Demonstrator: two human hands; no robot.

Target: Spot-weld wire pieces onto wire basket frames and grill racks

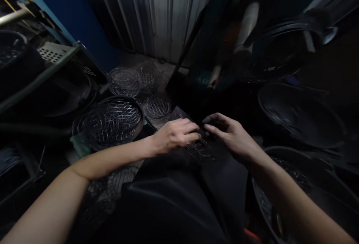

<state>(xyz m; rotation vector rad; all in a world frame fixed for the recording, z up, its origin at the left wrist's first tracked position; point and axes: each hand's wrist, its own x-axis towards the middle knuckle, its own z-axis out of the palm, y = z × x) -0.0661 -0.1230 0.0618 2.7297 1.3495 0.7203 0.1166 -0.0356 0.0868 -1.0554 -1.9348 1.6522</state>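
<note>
My left hand [178, 133] is closed, its fingers curled downward above a small pile of thin bent wire pieces [200, 150] in front of my lap. What its fingertips grip, if anything, is hidden. Facing it from the right, my right hand [230, 133] has its thumb and forefinger brought together in a pinch. Anything between those tips is too dark and small to name. The fingertips of both hands are close to each other. A dark flat surface [178, 113] shows just beyond my left hand, under the wire pieces.
Round wire grills lie in a stack [112, 122] at left, with further grills [123, 82] on the floor behind. Large dark basins [303, 115] crowd the right side. At far left stands a metal rack [56, 68]; a corrugated metal wall [162, 16] rises ahead.
</note>
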